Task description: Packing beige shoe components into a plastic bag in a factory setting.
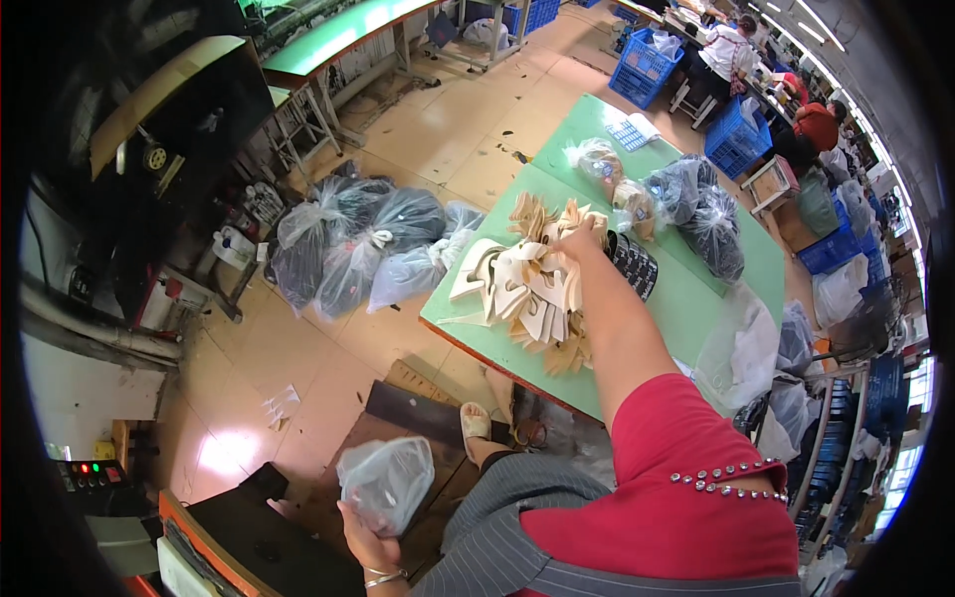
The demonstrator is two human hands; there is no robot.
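Note:
My left hand (366, 542) is low at the bottom of the view, shut on the bottom of a clear plastic bag (386, 482) with dark contents. My right arm stretches across the green table (686, 298), and my right hand (582, 237) rests on the far side of a heap of cream and tan cut pieces (527, 289). Whether its fingers grip a piece I cannot tell. A black calculator (633, 264) lies just right of that hand.
Several tied plastic bags (363, 244) lie on the floor left of the table. Dark and clear filled bags (686, 204) sit at the table's far end. Blue crates (647, 65) and seated people (731, 50) are beyond. A machine with a control panel (90, 476) stands at lower left.

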